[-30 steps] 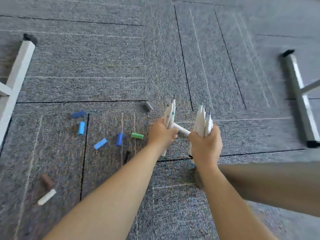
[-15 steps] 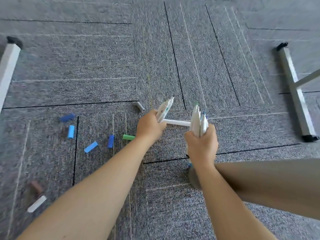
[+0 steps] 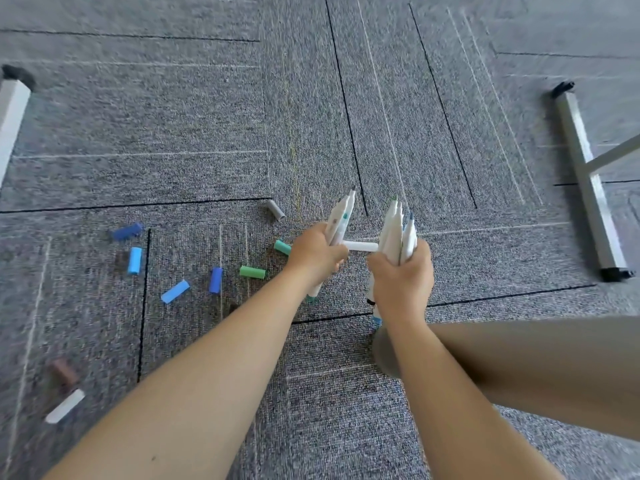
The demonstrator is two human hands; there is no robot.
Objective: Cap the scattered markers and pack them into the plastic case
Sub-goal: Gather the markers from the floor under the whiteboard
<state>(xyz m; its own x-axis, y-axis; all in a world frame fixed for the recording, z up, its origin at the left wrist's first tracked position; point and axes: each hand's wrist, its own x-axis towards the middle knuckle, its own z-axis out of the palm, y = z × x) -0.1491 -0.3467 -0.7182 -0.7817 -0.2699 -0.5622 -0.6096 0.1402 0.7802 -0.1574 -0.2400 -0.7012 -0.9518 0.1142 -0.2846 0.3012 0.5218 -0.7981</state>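
My left hand grips a small bunch of uncapped white markers, tips pointing up and away. My right hand grips a larger bunch of uncapped white markers, also tips up. One white marker lies crosswise between the two fists. Loose caps lie on the carpet to the left: a green cap, a teal cap, a grey cap, several blue caps, a brown cap and a white cap. No plastic case is visible.
Grey carpet tiles cover the floor. A white table leg stands at the far left and a metal table foot at the right. My trouser leg lies across the lower right.
The view has shifted slightly, and both fists with their marker bunches stay close together. The teal cap beside my left hand has come into view.
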